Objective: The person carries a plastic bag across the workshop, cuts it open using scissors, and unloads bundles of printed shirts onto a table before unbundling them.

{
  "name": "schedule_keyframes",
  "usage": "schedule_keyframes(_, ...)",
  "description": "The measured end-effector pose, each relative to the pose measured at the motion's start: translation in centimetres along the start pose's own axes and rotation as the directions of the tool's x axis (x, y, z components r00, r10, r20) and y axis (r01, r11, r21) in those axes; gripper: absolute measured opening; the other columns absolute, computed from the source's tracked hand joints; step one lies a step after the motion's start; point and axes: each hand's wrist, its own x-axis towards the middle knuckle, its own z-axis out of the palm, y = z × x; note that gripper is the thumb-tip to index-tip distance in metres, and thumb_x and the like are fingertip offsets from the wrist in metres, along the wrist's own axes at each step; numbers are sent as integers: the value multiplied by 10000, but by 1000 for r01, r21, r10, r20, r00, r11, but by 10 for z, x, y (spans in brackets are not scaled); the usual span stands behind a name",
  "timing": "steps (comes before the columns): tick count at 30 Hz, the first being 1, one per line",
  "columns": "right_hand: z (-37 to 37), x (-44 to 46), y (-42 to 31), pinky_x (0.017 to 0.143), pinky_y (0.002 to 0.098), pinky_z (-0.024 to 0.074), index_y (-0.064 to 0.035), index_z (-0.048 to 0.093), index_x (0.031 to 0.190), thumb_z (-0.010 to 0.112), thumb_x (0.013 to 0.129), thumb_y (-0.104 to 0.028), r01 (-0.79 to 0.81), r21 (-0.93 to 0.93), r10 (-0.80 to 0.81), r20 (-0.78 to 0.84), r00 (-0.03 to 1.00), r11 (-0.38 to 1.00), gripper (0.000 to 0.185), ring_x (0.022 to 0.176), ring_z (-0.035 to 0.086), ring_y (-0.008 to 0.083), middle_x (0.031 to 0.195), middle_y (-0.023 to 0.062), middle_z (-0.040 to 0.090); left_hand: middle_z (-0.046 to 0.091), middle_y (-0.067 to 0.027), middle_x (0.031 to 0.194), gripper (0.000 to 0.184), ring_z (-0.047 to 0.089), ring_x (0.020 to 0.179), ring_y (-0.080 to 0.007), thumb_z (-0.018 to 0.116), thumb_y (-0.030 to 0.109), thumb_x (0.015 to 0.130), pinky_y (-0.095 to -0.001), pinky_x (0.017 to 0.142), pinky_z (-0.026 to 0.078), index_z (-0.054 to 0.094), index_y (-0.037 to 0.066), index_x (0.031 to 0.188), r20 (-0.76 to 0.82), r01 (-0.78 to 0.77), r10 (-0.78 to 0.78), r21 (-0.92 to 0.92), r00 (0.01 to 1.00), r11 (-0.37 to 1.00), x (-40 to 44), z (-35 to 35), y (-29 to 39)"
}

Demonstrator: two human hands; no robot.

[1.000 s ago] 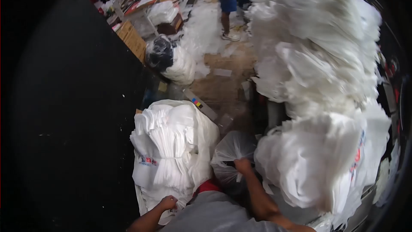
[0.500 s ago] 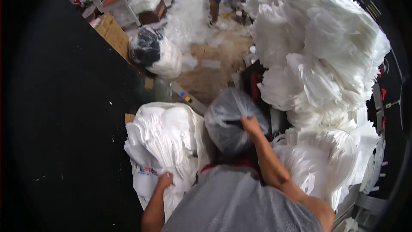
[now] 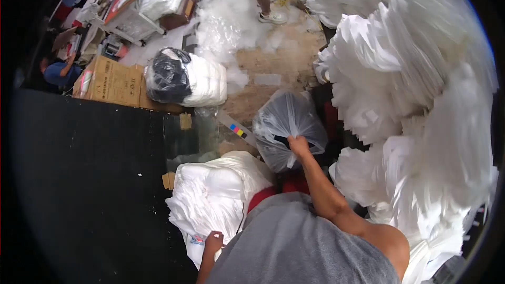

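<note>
My right hand [image 3: 298, 146] is closed on the gathered top of a clear plastic bag [image 3: 284, 115], with something dark showing inside. The bag hangs or rests in front of my legs; which of these is unclear. At the lower left, my left hand [image 3: 214, 241] has its fingers curled at the near side of a white sack [image 3: 252, 171] filled with a bundle of white sheets [image 3: 205, 200]. What those fingers grip is too small to make out. Blue and red print shows on the bundle beside this hand.
Tall piles of white sheets [image 3: 400, 73] line the right side. A black surface [image 3: 94, 179] covers the left. Beyond are a wrapped black-and-white bundle [image 3: 202, 81], a cardboard box [image 3: 113, 81], a standing person's leg [image 3: 263, 0] and another person [image 3: 58, 71] at far left.
My right hand has lifted the clear bag forward, away from my body. My left hand stays by the white sack. The view has shifted, showing more of the cardboard box and the person at far left.
</note>
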Motion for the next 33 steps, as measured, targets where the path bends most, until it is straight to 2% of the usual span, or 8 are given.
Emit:
schedule_keyframes(2,5,31,-16,770,412,485,126,646,929,594,794,-336,-63,-36,64,26,998,997,485,876,661,326,889,276,667,683,-190,744,261,691,572,-249,582,238,913,-321,570,533,560,3,1024,-91,-308,300,-89,950,947,35,-5,-3)
schedule_keyframes(4,0,49,-50,762,403,485,128,645,910,597,791,-329,-45,-134,42,-26,999,990,475,873,661,320,882,266,670,653,-165,725,258,679,548,-262,528,204,962,-294,468,489,525,-30,1071,-49,43,-89,-588,995,807,37,-30,63)
schedule_keyframes(10,-11,131,-85,644,415,463,140,640,891,618,781,-320,-89,-170,91,3,996,981,473,758,629,245,826,218,663,582,-101,656,205,651,508,-225,535,170,955,-304,453,491,537,7,1078,-125,10,-124,-663,984,749,67,-7,95)
schedule_keyframes(18,-8,197,-143,681,430,476,143,638,877,591,776,-367,-120,-146,104,-108,989,982,522,777,655,304,824,258,667,626,-151,653,239,649,513,-230,643,101,841,-333,521,533,552,23,1047,51,139,-135,-592,989,794,164,-53,129)
schedule_keyframes(19,-3,207,-163,684,428,477,138,638,868,590,773,-364,-125,-170,107,-113,988,977,513,777,655,307,822,257,666,645,-154,721,328,674,620,-274,733,100,753,-354,581,546,565,22,1023,-121,-291,274,-152,954,945,190,-52,94)
schedule_keyframes(23,24,243,-241,692,422,479,120,645,847,597,761,-352,-182,0,178,-191,965,983,482,768,651,305,810,234,666,671,-106,934,431,634,941,-221,739,306,745,-325,846,498,593,9,1021,86,45,-45,3,995,999,336,-66,31)
schedule_keyframes(32,45,338,-427,642,408,472,86,648,936,616,798,-343,-338,218,374,-151,915,916,452,752,609,255,849,166,648,599,-81,556,155,605,491,-220,528,128,885,-388,510,500,620,31,964,555,268,54,-482,830,834,492,-242,124)
schedule_keyframes(33,35,341,-445,692,404,488,109,638,972,611,821,-343,-400,273,442,-115,889,875,477,814,631,265,913,190,662,597,-88,566,110,603,499,-224,502,91,912,-403,484,486,595,34,918,187,-523,550,-176,814,834,485,-278,160)
